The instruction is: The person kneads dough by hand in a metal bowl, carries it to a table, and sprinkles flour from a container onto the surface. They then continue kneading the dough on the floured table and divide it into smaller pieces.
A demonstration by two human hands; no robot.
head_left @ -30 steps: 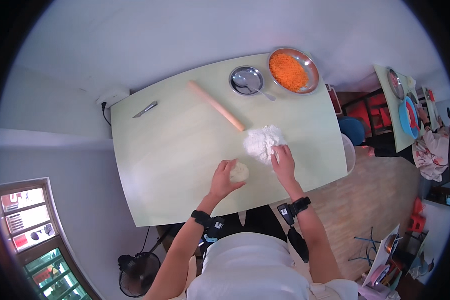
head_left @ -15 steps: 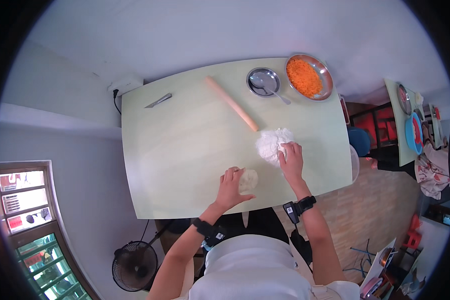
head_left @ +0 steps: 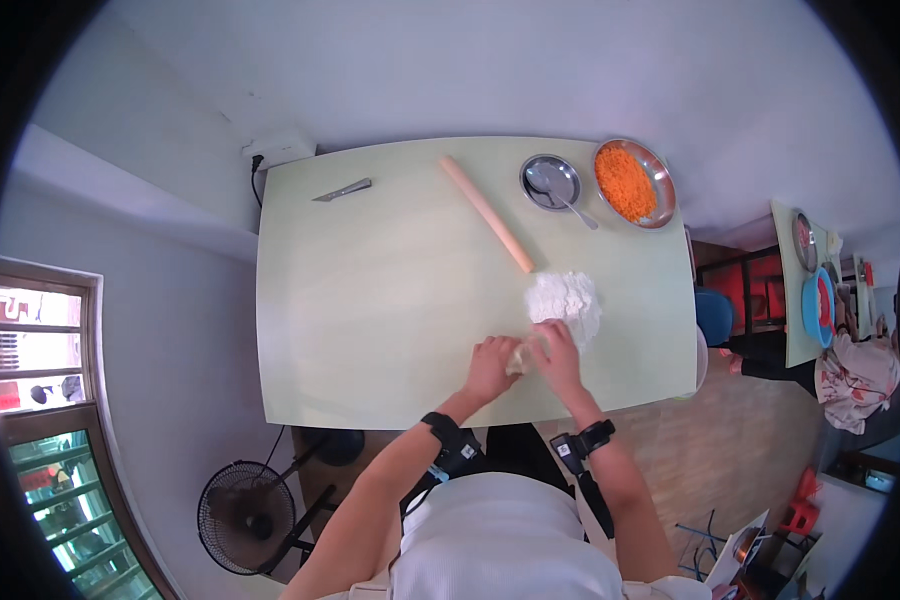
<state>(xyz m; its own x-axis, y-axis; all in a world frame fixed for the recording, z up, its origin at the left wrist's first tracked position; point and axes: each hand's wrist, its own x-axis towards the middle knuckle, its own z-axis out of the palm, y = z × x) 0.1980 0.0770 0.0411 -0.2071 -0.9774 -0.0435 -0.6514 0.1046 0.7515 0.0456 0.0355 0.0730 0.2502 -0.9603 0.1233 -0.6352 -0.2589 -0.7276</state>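
A pale lump of dough [head_left: 517, 361] is between my two hands near the table's front edge, mostly covered by fingers. My left hand [head_left: 489, 368] curls round its left side. From the right, my right hand [head_left: 560, 358] closes on it with bent fingers. Just beyond the right fingertips lies a heap of white flour [head_left: 570, 297]. A wooden rolling pin [head_left: 487, 215] rests at a slant behind the flour.
On the pale green table [head_left: 370, 290] are a knife [head_left: 343, 190] at far left, a metal bowl [head_left: 549, 182] with a spoon [head_left: 573, 209], and a metal dish [head_left: 668, 205] of shredded orange food [head_left: 626, 184]. A fan [head_left: 247, 517] stands at lower left. Another person [head_left: 850, 380] is at right.
My right hand has come from the flour heap toward me and left, onto the dough. My left hand has closed round the dough and shifted right. The whole view has shifted slightly.
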